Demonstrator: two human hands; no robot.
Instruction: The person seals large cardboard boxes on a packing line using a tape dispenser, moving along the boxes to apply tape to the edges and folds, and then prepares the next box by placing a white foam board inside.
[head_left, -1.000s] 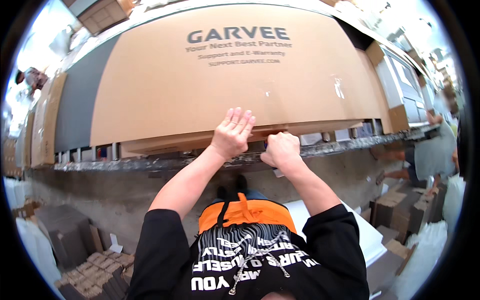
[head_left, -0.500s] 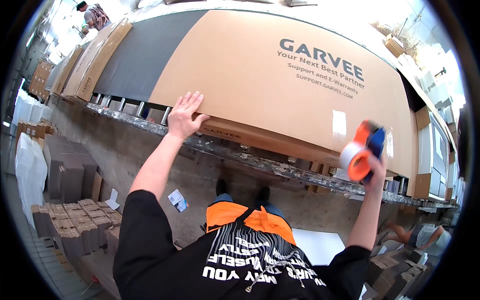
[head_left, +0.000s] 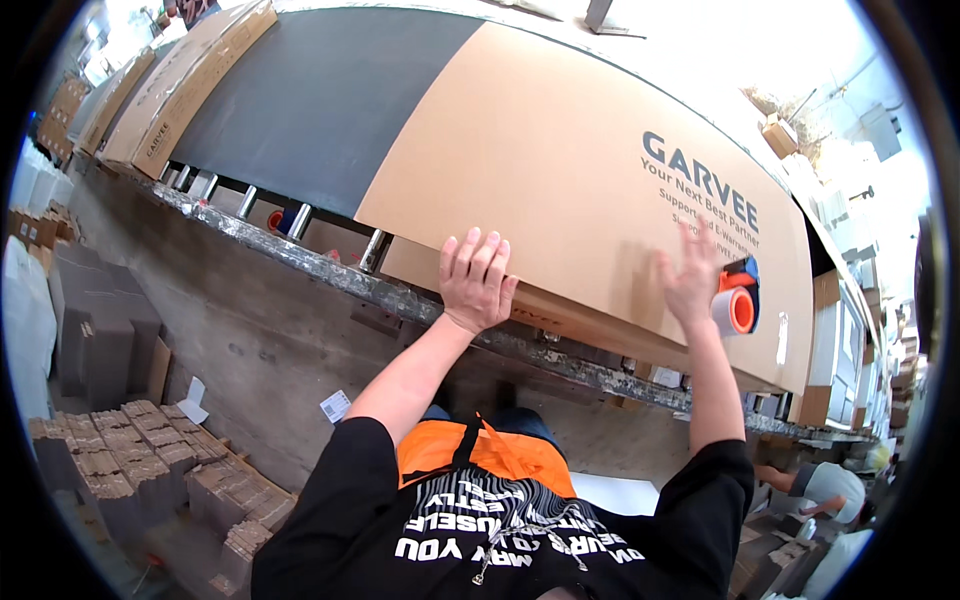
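Note:
A large flat cardboard box (head_left: 540, 160) with dark print lies on the roller conveyor (head_left: 300, 260) in front of me. My left hand (head_left: 476, 282) rests on its near edge, fingers spread flat over the top. Above the right part of the lid is my right hand (head_left: 692, 275), slightly blurred, with its fingers apart and nothing in them. Just right of that hand a tape dispenser (head_left: 738, 300), orange and blue with a roll of tape, stands on the box. Whether my right hand touches the lid I cannot tell.
A dark grey panel (head_left: 320, 95) adjoins the box's left end, with another carton (head_left: 185, 90) beyond it. Stacked brown cardboard pieces (head_left: 130, 450) and dark grey blocks (head_left: 100, 310) stand at lower left. Another person (head_left: 825, 490) is at lower right.
My right hand has let go of the tape dispenser, which now stands on the box. My left hand has moved right along the near edge. My view has shifted too.

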